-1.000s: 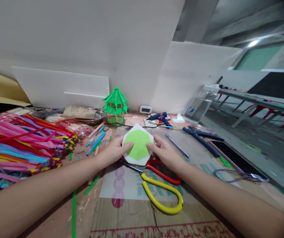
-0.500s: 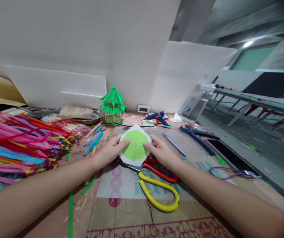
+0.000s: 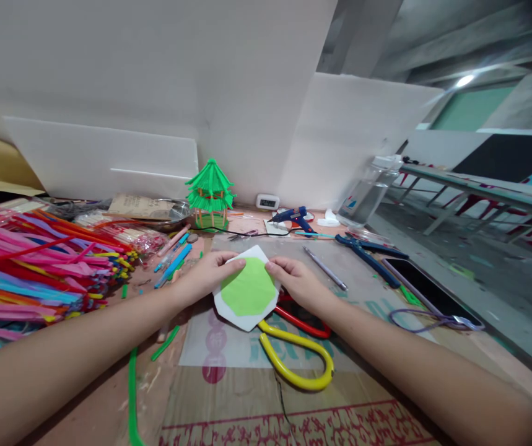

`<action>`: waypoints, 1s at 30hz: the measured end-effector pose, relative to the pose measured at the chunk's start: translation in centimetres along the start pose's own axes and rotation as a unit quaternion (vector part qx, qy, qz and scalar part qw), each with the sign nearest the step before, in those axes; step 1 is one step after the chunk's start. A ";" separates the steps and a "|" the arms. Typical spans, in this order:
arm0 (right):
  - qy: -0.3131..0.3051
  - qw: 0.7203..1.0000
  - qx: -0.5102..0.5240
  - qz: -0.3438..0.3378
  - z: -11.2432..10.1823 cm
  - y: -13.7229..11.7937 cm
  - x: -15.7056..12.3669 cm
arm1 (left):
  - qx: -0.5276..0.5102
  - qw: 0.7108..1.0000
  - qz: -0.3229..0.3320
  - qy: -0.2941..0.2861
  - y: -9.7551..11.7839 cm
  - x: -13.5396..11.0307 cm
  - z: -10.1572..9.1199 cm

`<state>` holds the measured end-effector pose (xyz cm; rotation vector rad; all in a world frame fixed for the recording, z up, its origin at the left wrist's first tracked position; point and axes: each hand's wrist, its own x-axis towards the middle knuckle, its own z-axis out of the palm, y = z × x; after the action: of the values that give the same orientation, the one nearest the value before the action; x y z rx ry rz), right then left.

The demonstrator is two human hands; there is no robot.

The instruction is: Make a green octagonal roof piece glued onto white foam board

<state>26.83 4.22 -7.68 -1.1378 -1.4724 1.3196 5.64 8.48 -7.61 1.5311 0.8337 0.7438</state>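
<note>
White hexagonal board [image 3: 246, 321] bearing a green sheet [image 3: 249, 287] is being held over the scissors [image 3: 293, 336], hiding their blades; the left hand [image 3: 212, 272] and right hand [image 3: 297, 279] are each pinching an edge, thumb on top, grips closed. Behind, a metal dish [image 3: 182, 212] is lying partly beneath a brown packet [image 3: 138, 206]; clear wrapping [image 3: 148, 240] is enclosing thin sticks [image 3: 116, 228]. Right, a transparent bottle [image 3: 366, 193] is standing capped, its contents unclear.
</note>
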 end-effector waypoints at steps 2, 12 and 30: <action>-0.009 1.000 0.011 0.003 0.1 0.3 0.2 | 0.005 1.000 -0.005 -0.004 0.0 0.1 -0.1; -0.042 0.998 0.053 0.006 0.0 0.6 0.4 | 0.037 0.999 0.007 0.001 -0.7 0.2 -0.6; 0.010 0.999 0.042 0.005 -0.2 0.5 0.3 | 0.003 0.998 0.038 0.046 -0.6 0.1 0.0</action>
<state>26.96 4.58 -8.14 -1.1024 -1.3861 1.3585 5.62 8.64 -8.18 1.5497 0.8499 0.8727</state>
